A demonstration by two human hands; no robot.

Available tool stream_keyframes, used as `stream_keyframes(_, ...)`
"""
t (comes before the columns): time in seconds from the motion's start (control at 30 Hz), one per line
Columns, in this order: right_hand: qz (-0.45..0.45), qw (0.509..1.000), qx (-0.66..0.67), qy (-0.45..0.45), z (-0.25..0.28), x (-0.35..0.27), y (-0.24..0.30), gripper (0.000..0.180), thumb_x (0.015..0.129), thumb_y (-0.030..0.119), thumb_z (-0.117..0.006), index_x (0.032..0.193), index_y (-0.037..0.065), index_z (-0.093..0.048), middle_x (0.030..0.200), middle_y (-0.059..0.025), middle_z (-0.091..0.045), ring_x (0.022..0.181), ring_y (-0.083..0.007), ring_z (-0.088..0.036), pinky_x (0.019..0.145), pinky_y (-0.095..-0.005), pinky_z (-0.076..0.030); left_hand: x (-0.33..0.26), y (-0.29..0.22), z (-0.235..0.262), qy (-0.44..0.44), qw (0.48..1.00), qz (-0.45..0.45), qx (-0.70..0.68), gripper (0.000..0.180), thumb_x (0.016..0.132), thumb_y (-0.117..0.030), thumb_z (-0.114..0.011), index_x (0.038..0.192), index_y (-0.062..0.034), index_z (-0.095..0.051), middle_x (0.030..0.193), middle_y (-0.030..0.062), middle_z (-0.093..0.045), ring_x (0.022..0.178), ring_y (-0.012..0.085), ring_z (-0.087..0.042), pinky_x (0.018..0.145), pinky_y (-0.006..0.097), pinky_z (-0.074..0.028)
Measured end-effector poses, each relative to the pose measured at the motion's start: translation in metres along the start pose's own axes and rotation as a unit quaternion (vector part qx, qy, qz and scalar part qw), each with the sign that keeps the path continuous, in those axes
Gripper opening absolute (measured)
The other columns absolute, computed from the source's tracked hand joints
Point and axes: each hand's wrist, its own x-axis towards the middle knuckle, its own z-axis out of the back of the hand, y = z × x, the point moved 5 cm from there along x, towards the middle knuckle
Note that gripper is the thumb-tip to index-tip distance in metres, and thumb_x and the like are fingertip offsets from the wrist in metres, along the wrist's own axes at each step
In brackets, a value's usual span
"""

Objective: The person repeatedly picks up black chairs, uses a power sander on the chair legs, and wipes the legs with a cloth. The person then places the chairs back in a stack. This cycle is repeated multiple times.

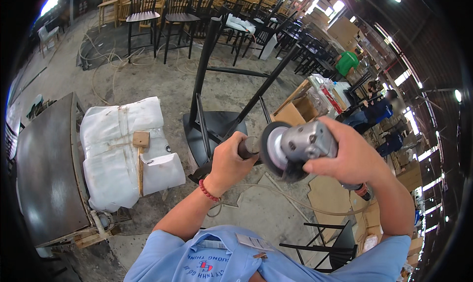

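Blue shirt (221, 257) fills the bottom edge, closest of all, with both forearms reaching up from it. Biggest thing ahead is a black stool (217, 129), tipped upside down on the floor with its legs pointing up and away. Next biggest is a white wrapped bundle (120, 149) to the left, with a wooden mallet (140, 154) lying on top, well apart from the hands. Then comes the grinder (300, 146), a grey power tool with a round dark disc, held up just above the stool seat. Right hand (352, 156) is closed tight around the grinder body. Left hand (231, 163) is closed around the dark side handle, touching the tool on the other side, so the grinder sits between the 2 hands. Its disc is near the left fingers, so a slip could cut them. A hose (295, 203) hangs under the arms and could snag on a stool leg and jerk the tool.
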Motion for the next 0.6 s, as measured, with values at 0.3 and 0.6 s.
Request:
stream_keyframes(0.3, -0.042, 0.982, -0.181, -0.03, 0.007, 0.034, 0.012, 0.052, 0.071, 0.028, -0.075, 0.112, 0.001, -0.059, 0.09, -0.0198, -0.068, 0.083, -0.0348, -0.067, 0.079, -0.0397, -0.051, -0.006, -0.002, -0.003, 0.004, 1.0, -0.01, -0.004, 0.035, 0.067, -0.005, -0.081, 0.094, -0.0031, -0.058, 0.081, 0.0162, -0.066, 0.073, 0.032, -0.067, 0.063, 0.035, -0.052)
stream_keyframes(0.6, -0.016, 0.996, -0.082, 0.037, -0.019, 0.012, 0.026, 0.057, 0.071, 0.031, -0.076, 0.117, 0.001, -0.059, 0.099, -0.0185, -0.068, 0.092, -0.0314, -0.067, 0.084, -0.038, -0.05, -0.008, -0.006, 0.003, 0.006, 0.998, -0.06, -0.027, 0.032, 0.069, -0.007, -0.08, 0.091, -0.0036, -0.057, 0.077, 0.0145, -0.063, 0.069, 0.031, -0.065, 0.063, 0.035, -0.051)
